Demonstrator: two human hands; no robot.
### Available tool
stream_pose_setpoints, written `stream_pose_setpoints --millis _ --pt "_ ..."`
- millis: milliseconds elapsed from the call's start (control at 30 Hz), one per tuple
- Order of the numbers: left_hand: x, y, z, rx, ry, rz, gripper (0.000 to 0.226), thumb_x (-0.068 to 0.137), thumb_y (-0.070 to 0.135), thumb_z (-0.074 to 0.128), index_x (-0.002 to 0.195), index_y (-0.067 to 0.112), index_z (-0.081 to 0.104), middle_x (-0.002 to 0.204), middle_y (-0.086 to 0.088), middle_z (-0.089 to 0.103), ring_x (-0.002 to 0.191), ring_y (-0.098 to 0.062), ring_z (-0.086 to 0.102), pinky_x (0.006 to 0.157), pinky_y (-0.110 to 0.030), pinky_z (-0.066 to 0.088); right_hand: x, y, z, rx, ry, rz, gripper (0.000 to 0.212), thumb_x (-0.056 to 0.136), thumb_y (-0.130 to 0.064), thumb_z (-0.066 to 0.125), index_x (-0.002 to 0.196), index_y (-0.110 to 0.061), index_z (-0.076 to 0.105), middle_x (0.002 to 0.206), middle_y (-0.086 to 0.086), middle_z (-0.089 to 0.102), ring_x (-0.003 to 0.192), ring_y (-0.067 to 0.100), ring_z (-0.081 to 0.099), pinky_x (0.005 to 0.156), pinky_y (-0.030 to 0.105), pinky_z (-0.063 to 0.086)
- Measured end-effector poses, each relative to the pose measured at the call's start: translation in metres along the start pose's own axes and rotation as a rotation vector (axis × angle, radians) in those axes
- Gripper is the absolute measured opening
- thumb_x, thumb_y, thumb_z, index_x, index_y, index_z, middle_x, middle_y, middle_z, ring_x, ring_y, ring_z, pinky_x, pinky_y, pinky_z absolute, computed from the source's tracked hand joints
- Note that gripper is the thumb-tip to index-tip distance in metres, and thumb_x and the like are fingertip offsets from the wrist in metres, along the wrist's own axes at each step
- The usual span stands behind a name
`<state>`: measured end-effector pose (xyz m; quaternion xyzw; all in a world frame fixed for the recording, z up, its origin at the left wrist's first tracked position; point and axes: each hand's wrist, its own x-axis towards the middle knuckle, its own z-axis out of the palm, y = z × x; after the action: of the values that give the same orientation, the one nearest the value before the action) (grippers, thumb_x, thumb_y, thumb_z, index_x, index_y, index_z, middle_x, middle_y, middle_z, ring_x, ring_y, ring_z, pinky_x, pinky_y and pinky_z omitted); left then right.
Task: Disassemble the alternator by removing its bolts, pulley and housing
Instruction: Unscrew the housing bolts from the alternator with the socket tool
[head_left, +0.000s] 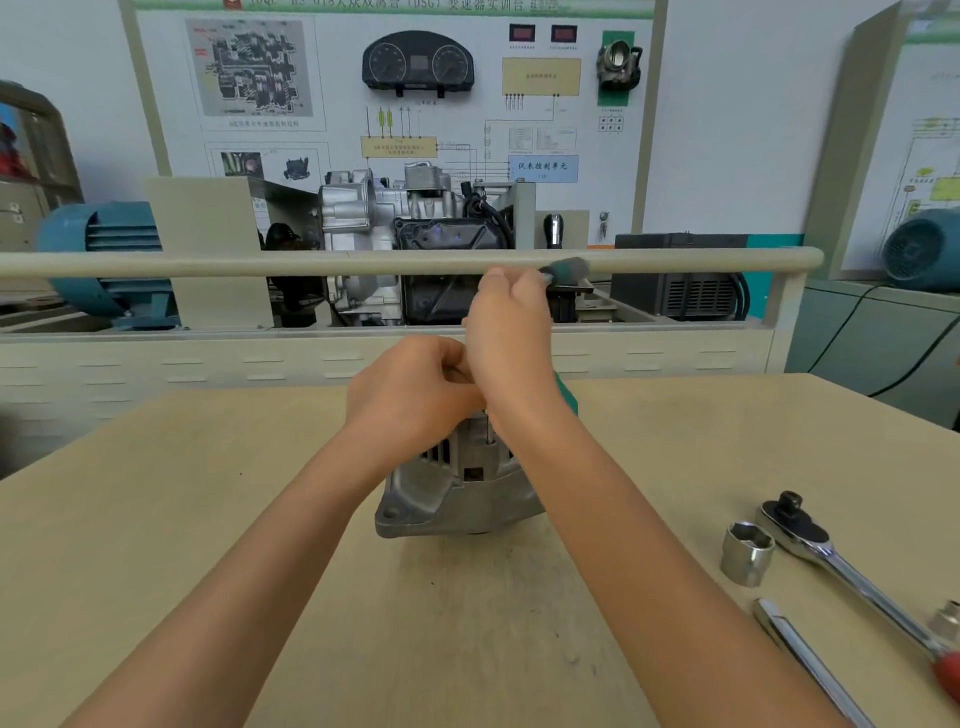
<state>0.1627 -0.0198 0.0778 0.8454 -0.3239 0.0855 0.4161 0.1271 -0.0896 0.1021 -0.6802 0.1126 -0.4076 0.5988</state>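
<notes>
The alternator (457, 483) stands on the tabletop (208, 519), and all places here are told from it. Above its top, the right hand (511, 338) has its grip wrapped around a green-handled screwdriver (566, 270), held upright; a thin shaft (490, 431) goes down into the housing. The left hand (415, 387) sits on the top of the alternator, fingers curled and pinching near the tool, but what exactly they pinch is hidden. I judge the step is loosening a housing bolt. The next move asks to keep the tip seated and turn with steady downward pressure. To the right of the alternator lie a socket (747, 553), a ratchet (831, 561) and a bar (810, 660)
</notes>
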Motion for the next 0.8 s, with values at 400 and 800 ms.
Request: stream_pose_setpoints --millis 400,800 --pt "0.003 -0.005 -0.010 0.072 -0.254 0.095 0.017 0.075 0.024 0.077 0.083 0.010 0.073 0.076 0.003 0.074 0.083 -0.018 0.069 0.089 -0.048 0.053 0.009 -0.003 -0.014 0.486 -0.307 0.241 0.020 0.093 -0.009 0.042 0.090 -0.013 0.062 0.061 -0.003 0.042 0.041 0.005 0.033 0.042 0.017 0.025" --pt "0.005 -0.009 -0.003 0.118 -0.155 0.093 0.012 0.076 0.040 0.077 0.070 0.040 0.066 0.063 0.032 0.065 0.065 0.015 0.059 0.066 -0.022 0.046 0.020 -0.012 -0.037 0.758 -0.090 0.003 0.025 0.092 0.001 0.034 0.093 -0.009 0.057 0.063 -0.002 0.038 0.038 0.004 0.026 0.039 0.017 0.020"
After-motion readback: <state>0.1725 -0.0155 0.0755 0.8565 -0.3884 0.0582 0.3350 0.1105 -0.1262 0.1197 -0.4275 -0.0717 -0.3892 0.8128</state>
